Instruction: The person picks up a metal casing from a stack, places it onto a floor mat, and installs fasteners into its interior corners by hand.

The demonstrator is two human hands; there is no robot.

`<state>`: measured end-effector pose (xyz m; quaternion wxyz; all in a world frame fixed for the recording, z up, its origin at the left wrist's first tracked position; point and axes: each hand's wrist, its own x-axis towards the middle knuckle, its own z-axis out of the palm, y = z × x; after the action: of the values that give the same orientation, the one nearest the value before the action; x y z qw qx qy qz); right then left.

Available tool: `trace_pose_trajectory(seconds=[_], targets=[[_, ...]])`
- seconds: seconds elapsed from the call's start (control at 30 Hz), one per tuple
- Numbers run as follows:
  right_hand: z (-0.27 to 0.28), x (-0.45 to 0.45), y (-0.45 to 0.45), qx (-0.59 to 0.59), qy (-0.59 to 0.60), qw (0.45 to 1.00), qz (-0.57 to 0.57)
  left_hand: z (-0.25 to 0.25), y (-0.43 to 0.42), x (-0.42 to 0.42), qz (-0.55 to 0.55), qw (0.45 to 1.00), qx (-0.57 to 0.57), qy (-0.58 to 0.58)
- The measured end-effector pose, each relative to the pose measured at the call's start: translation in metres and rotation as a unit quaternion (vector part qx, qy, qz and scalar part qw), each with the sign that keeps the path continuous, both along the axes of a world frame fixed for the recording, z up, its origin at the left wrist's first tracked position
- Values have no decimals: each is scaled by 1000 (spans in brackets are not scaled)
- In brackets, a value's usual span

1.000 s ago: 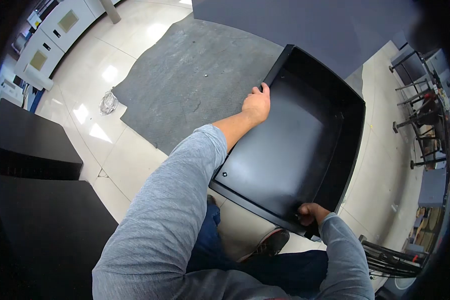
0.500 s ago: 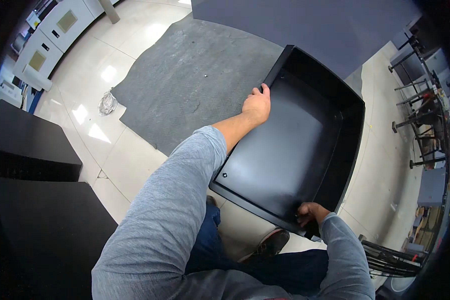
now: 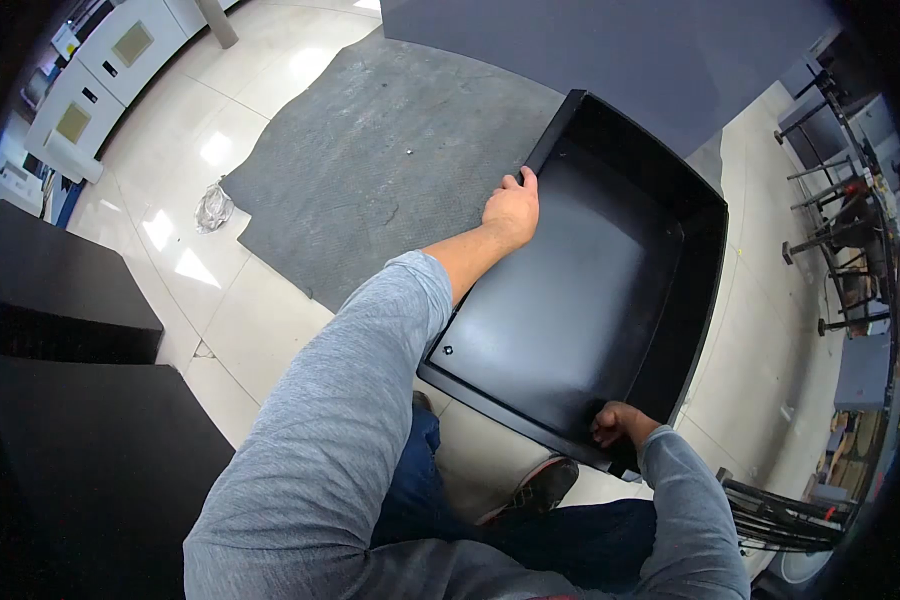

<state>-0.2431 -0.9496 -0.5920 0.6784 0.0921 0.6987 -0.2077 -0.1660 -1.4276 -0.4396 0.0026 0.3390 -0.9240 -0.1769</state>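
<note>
A large black open box point(image 3: 560, 290), like a deep metal tray, stands tilted in front of me with its inside facing up. My left hand point(image 3: 511, 212) is closed round its left rim, fingers over the edge. Down in the near right corner, my right hand point(image 3: 616, 423) is curled with its fingertips close to the box floor. Whatever those fingers pinch, if anything, is hidden. A small black fastener point(image 3: 448, 350) shows in the near left corner of the box floor.
A grey mat point(image 3: 370, 150) with a small bit on it lies beyond the box. Crumpled clear plastic point(image 3: 213, 208) lies at its left. Dark panels point(image 3: 90, 430) stand left, a grey-blue panel point(image 3: 590, 50) behind. Black bars point(image 3: 780, 515) lie near right. My shoe point(image 3: 548, 485) is beneath the box edge.
The fingers of my right hand have turned and curled slightly in the corner. My left hand and the box stay in place.
</note>
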Motion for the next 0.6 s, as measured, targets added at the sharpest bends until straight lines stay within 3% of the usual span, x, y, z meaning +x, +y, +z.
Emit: trace_pose_trajectory(seconds=[0.2, 0.3, 0.47, 0.6], targets=[[22, 12, -19, 5, 57, 997, 58, -4, -1, -1, 1, 1000, -3, 6], [15, 16, -22, -5, 117, 976, 185, 0, -1, 0, 0, 1000, -3, 4], [-6, 34, -24, -26, 244, 818, 519, -6, 0, -1, 9, 1000, -22, 6], [-15, 43, -24, -34, 281, 715, 640, -4, 0, 0, 3, 1000, -18, 13]])
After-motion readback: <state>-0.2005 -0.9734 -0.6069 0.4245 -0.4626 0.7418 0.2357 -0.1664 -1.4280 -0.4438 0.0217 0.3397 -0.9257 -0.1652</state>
